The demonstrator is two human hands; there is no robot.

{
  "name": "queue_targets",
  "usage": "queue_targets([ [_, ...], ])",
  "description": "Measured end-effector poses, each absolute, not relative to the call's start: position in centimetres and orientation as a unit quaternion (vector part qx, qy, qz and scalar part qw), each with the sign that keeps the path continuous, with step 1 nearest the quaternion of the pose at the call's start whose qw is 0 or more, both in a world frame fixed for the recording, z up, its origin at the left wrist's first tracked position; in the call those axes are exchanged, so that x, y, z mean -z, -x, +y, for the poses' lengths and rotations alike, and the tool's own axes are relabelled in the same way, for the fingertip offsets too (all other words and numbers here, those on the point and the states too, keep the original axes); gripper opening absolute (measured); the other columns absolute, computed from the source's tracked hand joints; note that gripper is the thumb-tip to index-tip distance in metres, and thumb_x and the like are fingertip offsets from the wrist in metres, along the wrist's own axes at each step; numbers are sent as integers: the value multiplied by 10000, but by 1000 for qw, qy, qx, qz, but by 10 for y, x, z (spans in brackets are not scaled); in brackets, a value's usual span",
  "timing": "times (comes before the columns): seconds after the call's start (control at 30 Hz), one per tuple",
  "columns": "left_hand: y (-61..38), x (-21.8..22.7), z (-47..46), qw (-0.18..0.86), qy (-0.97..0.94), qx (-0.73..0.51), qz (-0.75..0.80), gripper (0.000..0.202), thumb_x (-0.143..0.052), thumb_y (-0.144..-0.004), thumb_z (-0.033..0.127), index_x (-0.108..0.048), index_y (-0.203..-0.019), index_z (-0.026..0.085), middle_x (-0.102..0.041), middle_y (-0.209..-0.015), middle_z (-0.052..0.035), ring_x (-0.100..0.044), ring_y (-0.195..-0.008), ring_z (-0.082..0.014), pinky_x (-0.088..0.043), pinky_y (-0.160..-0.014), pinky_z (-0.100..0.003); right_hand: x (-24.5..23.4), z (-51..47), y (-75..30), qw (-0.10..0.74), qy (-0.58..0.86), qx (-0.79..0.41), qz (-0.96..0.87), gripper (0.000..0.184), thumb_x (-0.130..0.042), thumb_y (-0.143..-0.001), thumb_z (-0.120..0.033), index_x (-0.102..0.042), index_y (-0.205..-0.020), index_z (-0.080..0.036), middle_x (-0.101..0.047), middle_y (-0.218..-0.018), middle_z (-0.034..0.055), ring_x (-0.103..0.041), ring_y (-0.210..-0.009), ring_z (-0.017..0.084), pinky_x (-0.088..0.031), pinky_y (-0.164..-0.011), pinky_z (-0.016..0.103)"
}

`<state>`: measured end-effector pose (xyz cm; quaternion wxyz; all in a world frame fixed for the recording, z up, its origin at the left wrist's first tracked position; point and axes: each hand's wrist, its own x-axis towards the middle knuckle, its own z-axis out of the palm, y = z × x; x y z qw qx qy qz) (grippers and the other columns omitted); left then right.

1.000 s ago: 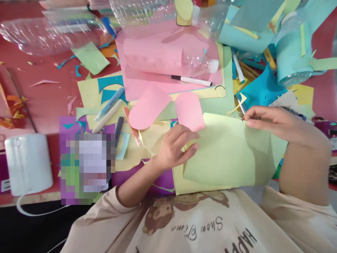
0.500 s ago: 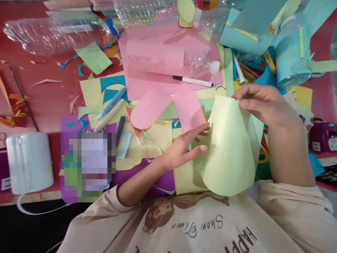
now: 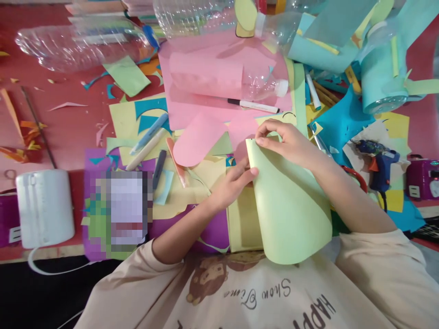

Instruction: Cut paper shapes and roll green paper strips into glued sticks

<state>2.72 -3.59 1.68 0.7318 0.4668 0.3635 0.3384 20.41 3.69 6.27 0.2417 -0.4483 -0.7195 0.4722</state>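
Note:
A sheet of pale green paper (image 3: 291, 214) hangs in a curve in front of my chest, its lower end rounded. My right hand (image 3: 286, 141) pinches the top edge between thumb and fingers, close to a small dark mark at the corner. At the left edge, my left hand (image 3: 233, 183) grips the sheet, thumb in front and fingers partly hidden behind. Just beyond my hands lie two pink paper pieces (image 3: 197, 141), one with a rounded end. Behind them, a plastic bottle wrapped in pink paper (image 3: 209, 75) lies on its side.
A black-and-white marker (image 3: 255, 106) lies beside the wrapped bottle. At right are a blue glue gun (image 3: 382, 169) and a blue-wrapped bottle (image 3: 384, 82). Several pens, paper scraps and a white pouch (image 3: 44, 208) cover the left side. Clear bottles (image 3: 82, 45) line the back.
My right hand has moved left, bringing the top of the green paper with it. My left hand has closed on the sheet's left edge. The glue gun has come into sight.

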Motion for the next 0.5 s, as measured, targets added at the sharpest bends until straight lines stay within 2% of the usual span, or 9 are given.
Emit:
queue_targets([
  [0.2, -31, -22, -31, 693, -441, -404, 402, 458, -648, -802, 372, -451, -1193, 238, -647, -1131, -63, -662, -925, -181, -556, -750, -284, -58, 27, -193, 256, 469, -441, -721, 96, -544, -861, -269, -575, -788, -215, -576, -901, 25, -541, -877, 162, -443, -807, 312],
  [0.3, -31, -22, -32, 703, -422, -395, 415, 430, -627, -806, 325, -453, -1184, 218, -655, -1105, -58, -651, -964, -196, -541, -747, -277, -60, 24, -197, 255, 465, -429, -731, 93, -560, -856, -288, -597, -893, -211, -601, -943, 31, -562, -905, 170, -444, -845, 333],
  [0.43, -30, -22, -32, 717, -390, -403, 414, 365, -602, -785, 282, -474, -1119, 210, -663, -1092, -39, -652, -961, -205, -537, -760, -289, -62, 24, -215, 206, 468, -461, -725, 361, -608, -814, -299, -550, -1161, -215, -619, -1063, 55, -570, -1046, 212, -446, -885, 371],
  [0.5, -29, -21, -32, 723, -382, -405, 410, 343, -593, -774, 267, -484, -1094, 212, -679, -1045, -22, -663, -910, -194, -539, -729, -282, -63, 23, -225, 181, 469, -491, -712, 393, -607, -806, -284, -547, -1189, -219, -604, -1153, 71, -554, -1114, 236, -467, -843, 355],
])
